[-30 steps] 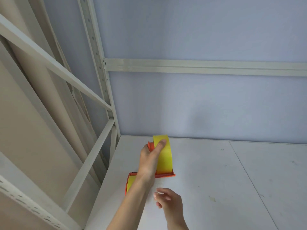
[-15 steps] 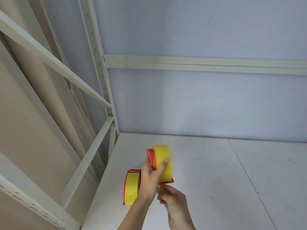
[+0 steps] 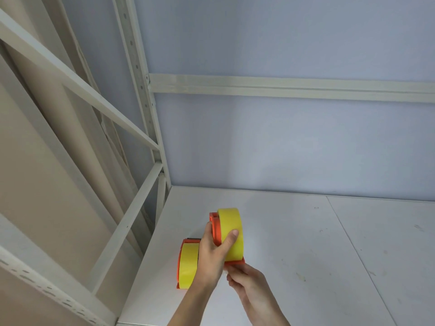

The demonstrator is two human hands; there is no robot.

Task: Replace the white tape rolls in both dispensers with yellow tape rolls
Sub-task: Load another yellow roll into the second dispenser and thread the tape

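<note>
Yellow tape roll (image 3: pixel 231 228) sits in orange dispenser (image 3: pixel 216 229).

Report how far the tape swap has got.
Nearly done, it seems. The near dispenser stands on the shelf with a yellow roll fitted. The left hand grips the second dispenser's yellow roll; the right hand works at its base. Left: seating it, setting it down. No white rolls in view.

White shelf board (image 3: pixel 306 243), pale metal rack frame (image 3: pixel 138 74), blue wall (image 3: pixel 282 142).
</note>
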